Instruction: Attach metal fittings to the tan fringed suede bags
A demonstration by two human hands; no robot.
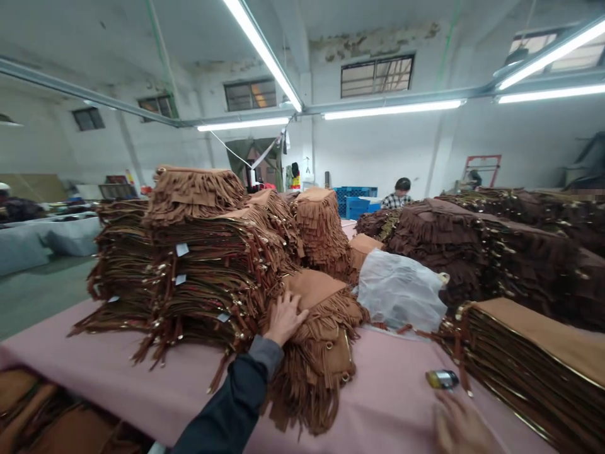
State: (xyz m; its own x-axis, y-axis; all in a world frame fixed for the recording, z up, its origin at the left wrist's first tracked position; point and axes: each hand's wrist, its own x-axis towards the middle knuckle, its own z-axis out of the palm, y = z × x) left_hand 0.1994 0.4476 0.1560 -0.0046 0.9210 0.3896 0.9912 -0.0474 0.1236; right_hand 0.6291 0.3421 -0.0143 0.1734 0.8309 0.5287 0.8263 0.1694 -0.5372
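My left hand (286, 317) lies on a pile of brown fringed suede bags (322, 289), fingers spread over the top flap. Long fringe strips hang down the pile's front, where gold rings show. Low on the right, my right hand (460, 424) is smeared by motion and partly cut off by the frame's edge. Just beyond its fingertips, a small yellow-and-silver object resembling a lighter (442, 379) lies on the pink cloth; whether they touch is unclear.
Tall stacks of brown bag pieces (203, 271) stand at left on the pink-covered table (378, 384). A white plastic bag (401, 290) sits behind. Another stack (534, 359) borders the right side, with dark brown piles (439, 246) beyond. A person (397, 195) is farther back.
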